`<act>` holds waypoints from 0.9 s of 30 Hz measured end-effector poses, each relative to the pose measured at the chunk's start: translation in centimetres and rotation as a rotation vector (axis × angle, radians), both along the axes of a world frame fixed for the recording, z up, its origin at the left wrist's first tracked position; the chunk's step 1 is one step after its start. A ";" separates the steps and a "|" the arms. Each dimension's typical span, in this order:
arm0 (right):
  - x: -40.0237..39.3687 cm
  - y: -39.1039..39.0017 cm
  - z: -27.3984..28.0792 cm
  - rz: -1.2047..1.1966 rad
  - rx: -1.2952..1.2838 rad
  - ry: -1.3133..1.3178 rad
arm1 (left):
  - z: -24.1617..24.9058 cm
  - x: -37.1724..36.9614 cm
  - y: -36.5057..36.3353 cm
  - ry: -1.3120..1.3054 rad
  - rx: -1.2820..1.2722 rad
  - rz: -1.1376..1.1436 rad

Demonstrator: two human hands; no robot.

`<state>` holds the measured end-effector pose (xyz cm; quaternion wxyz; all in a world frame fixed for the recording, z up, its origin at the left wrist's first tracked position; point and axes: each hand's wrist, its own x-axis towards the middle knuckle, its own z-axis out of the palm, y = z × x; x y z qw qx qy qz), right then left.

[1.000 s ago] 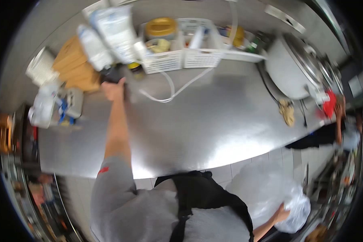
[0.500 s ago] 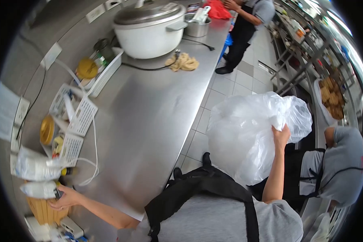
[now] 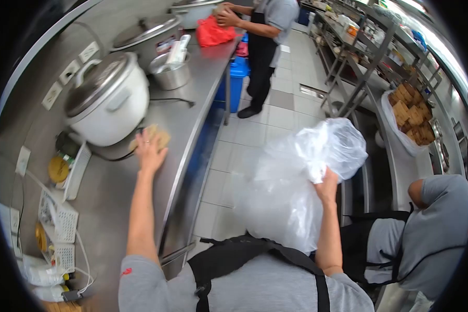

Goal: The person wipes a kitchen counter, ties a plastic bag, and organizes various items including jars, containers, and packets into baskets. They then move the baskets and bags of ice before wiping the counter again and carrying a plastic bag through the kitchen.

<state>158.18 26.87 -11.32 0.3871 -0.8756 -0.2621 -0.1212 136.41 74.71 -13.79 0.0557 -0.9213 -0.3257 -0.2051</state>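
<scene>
My left hand (image 3: 150,153) lies on a crumpled tan cloth (image 3: 161,137) on the steel counter (image 3: 156,203), its fingers spread over it. A large white rice cooker (image 3: 112,117) with a metal lid stands just beyond, its black cord running by the cloth. My right hand (image 3: 327,186) is closed round the gathered neck of a big clear plastic bag (image 3: 281,197). The bag hangs above the tiled floor, its loose top flaring out past my fist; its contents cannot be made out.
White baskets (image 3: 65,223) and bottles (image 3: 47,275) line the wall side. Farther along stand a metal pot (image 3: 171,73) and a red bag (image 3: 213,32), where a person (image 3: 268,47) works. Another person (image 3: 431,229) is close on my right, by shelves with a bin of brown pieces (image 3: 411,114).
My left hand has left the bottle at the counter's near end and moved forward onto the cloth. The view has shifted forward along the counter. The bag remains in my right hand.
</scene>
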 end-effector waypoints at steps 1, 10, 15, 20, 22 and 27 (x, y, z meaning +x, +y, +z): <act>1.9 -0.4 0.0 0.042 0.028 0.049 | -1.1 1.5 1.0 0.071 -0.042 0.083; 21.4 -2.1 1.1 0.026 -0.021 0.115 | 1.2 6.9 2.9 0.230 -0.333 0.311; 35.0 -0.6 1.0 -0.012 -0.044 0.082 | 5.6 20.8 1.1 0.100 -0.878 0.234; 47.6 -0.3 2.9 -0.105 -0.088 0.018 | 6.9 48.1 -1.6 0.216 -0.719 -0.275; 52.7 -1.0 3.8 -0.118 -0.103 -0.009 | 7.5 59.4 -5.2 0.266 -0.592 -0.548; 64.7 -1.6 6.1 -0.121 -0.079 -0.006 | 7.4 81.2 -15.5 0.337 -0.500 -1.301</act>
